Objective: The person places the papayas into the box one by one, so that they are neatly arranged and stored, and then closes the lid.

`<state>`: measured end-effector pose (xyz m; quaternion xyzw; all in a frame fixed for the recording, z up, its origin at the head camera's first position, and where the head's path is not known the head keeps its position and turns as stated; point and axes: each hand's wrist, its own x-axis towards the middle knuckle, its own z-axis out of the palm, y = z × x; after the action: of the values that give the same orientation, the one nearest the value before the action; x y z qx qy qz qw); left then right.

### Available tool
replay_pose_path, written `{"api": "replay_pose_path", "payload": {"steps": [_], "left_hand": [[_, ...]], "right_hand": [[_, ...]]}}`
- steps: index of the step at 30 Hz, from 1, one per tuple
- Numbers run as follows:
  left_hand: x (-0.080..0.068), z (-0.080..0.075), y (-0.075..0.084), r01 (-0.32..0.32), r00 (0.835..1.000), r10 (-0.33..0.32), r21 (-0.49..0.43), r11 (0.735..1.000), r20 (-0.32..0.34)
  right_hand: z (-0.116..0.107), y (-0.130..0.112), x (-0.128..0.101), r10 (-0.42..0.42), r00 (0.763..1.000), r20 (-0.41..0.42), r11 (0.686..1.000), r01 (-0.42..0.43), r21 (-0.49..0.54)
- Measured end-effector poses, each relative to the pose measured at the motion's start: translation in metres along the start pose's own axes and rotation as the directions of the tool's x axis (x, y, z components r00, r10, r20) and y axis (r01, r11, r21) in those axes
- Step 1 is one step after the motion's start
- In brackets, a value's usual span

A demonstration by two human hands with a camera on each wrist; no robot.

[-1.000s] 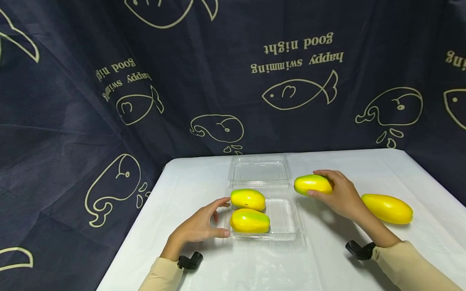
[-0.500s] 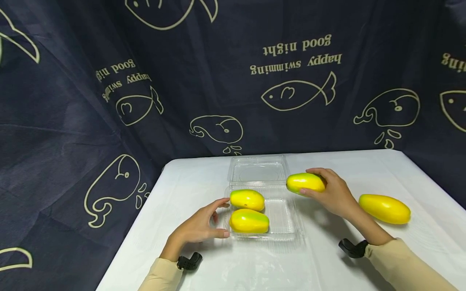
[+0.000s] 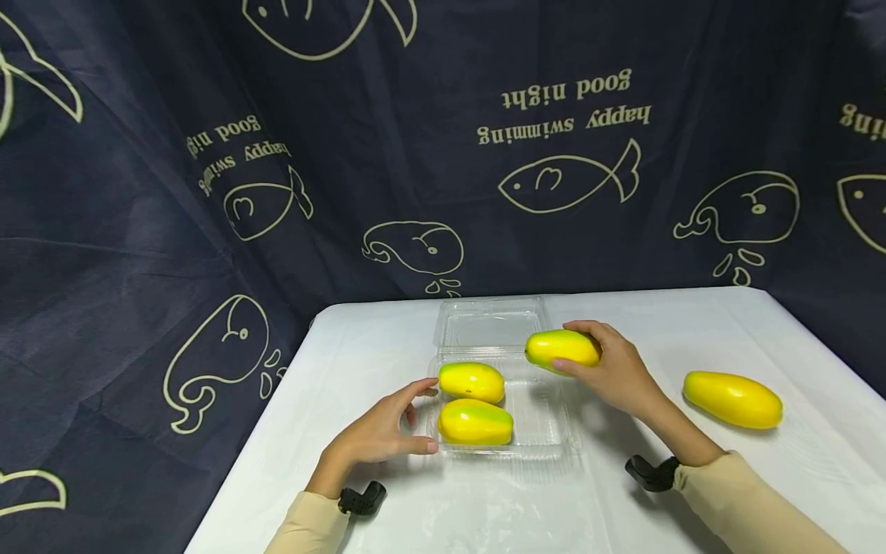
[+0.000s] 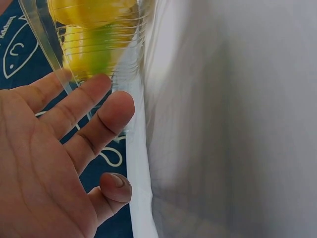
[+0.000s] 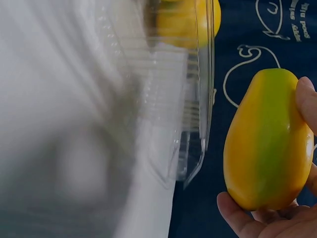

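Papaya (image 3: pixel 561 348) gripped over clear tray (image 3: pixel 547 431)

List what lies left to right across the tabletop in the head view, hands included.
Left hand → two papayas in the clear box (overlapping, order unclear) → held papaya → right hand → loose papaya.

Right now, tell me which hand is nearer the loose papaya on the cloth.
Right. The right hand is just left of the loose papaya, holding another papaya; the left hand is far off, by the box.
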<state>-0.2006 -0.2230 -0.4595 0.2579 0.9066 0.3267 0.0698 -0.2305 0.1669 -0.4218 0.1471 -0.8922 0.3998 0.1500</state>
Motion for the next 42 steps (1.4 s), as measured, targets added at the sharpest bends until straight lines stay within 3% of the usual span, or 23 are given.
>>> {"api": "replay_pose_path", "payload": {"steps": [14, 42], "left_hand": [[-0.002, -0.002, -0.001, 0.000, 1.000, 0.000, -0.001, 1.000, 0.000], [-0.002, 0.001, -0.004, -0.014, 1.000, 0.014, -0.001, 1.000, 0.005]], "right_hand": [[0.027, -0.015, 0.003, 0.011, 1.000, 0.020, 0.995, -0.013, 0.099], [0.065, -0.022, 0.002, -0.041, 0.996, 0.085, 0.994, 0.032, 0.102]]}}
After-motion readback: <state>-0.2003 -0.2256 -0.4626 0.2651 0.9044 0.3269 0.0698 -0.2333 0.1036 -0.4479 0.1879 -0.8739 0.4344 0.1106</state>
